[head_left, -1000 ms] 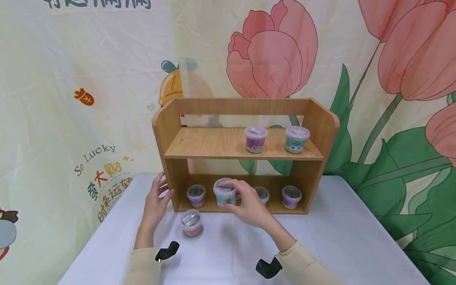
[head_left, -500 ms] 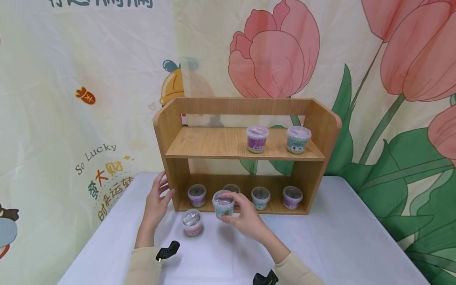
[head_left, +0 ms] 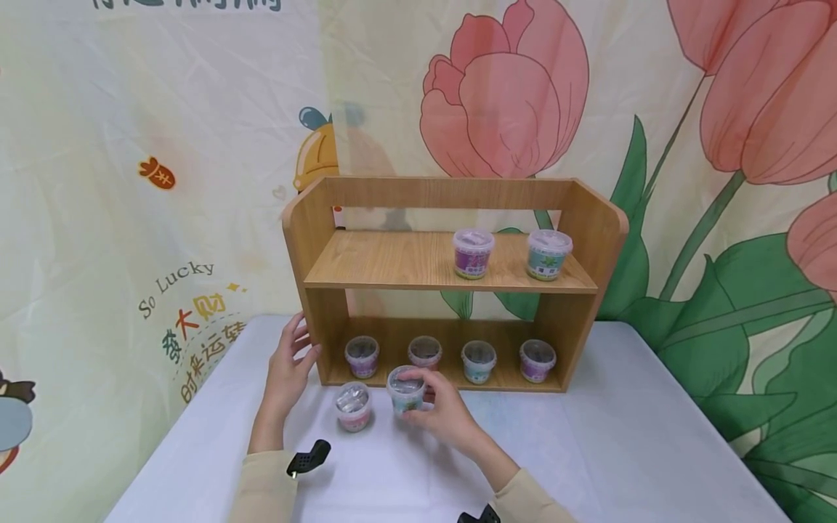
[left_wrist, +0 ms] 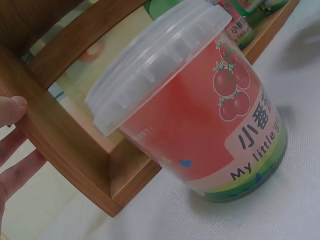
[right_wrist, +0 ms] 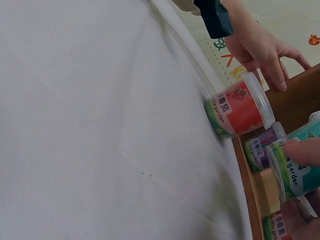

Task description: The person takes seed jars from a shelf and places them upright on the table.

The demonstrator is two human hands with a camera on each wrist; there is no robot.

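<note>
My right hand [head_left: 447,415] pinches a small teal plastic tub [head_left: 401,398] with a clear lid, just in front of the wooden shelf's [head_left: 379,261] lower level. In the right wrist view, thumb and fingers lie on either side of that teal tub [right_wrist: 302,172]. Whether its base touches the table is unclear. My left hand [head_left: 286,372] rests its fingers against the shelf's left side panel. Near it, a red tub [left_wrist: 195,135] with a tomato picture and a clear lid stands on the white cloth, left of the teal one.
On the lower shelf stand a purple tub [head_left: 362,357], a red tub [head_left: 425,351] partly behind my right hand, a teal tub [head_left: 479,362] and another purple tub [head_left: 538,362]. The upper board bears a purple tub [head_left: 473,254] and a teal tub [head_left: 549,256].
My right hand has drawn the teal tub out from the lower shelf, toward me and slightly left, uncovering the red tub behind. The left hand stays at the side panel.
</note>
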